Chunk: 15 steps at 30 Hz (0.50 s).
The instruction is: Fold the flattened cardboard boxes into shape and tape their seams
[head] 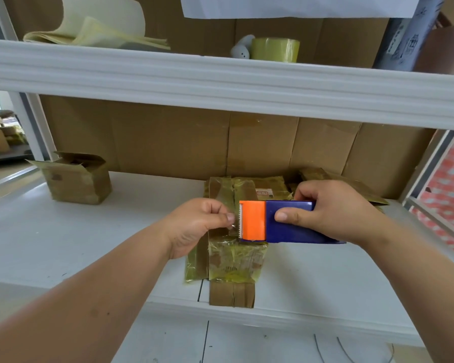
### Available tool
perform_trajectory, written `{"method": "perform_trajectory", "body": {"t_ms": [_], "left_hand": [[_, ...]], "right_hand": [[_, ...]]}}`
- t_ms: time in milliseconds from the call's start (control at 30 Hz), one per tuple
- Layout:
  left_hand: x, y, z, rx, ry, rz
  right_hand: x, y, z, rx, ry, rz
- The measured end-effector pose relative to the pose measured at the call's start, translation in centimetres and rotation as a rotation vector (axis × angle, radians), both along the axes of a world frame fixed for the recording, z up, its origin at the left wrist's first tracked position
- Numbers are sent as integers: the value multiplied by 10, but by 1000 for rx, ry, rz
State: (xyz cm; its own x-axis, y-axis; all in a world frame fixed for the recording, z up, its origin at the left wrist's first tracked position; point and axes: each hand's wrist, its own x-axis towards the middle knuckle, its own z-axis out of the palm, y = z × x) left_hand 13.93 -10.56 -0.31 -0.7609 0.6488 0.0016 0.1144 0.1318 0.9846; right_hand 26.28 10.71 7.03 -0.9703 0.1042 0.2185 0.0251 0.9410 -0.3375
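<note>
Tape preparation is the step in hand, judged from the hands' positions. Right hand (333, 208) grips the blue and orange plastic tape dispenser (278, 222), thumb and fingers clamped on its blue body, held above the flattened, tape-covered brown cardboard boxes (233, 260). Left hand (197, 224) pinches the clear tape end at the serrated blade, thumb and forefinger pressed together on it.

Flattened boxes lie in a stack at the middle of the white shelf (63, 231), one end reaching its front edge. None in the stack is yet folded into shape. Next move calls for drawing out a length of tape, or setting the dispenser aside to erect a box first; which is intended cannot be told.

One small folded cardboard box (76, 179) stands near the left edge of the shelf, top flaps open; its contents cannot be made out. A yellowish tape roll (275, 49) sits on the upper shelf.
</note>
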Motion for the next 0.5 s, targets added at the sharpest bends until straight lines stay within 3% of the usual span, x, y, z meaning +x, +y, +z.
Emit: {"method": "perform_trajectory", "body": {"t_ms": [300, 500], "left_hand": [[-13, -8, -6, 207, -127, -34], [-24, -24, -10, 312, -234, 107]], "right_hand": [[-3, 2, 4, -43, -1, 18], [0, 30, 2, -70, -10, -24]]}}
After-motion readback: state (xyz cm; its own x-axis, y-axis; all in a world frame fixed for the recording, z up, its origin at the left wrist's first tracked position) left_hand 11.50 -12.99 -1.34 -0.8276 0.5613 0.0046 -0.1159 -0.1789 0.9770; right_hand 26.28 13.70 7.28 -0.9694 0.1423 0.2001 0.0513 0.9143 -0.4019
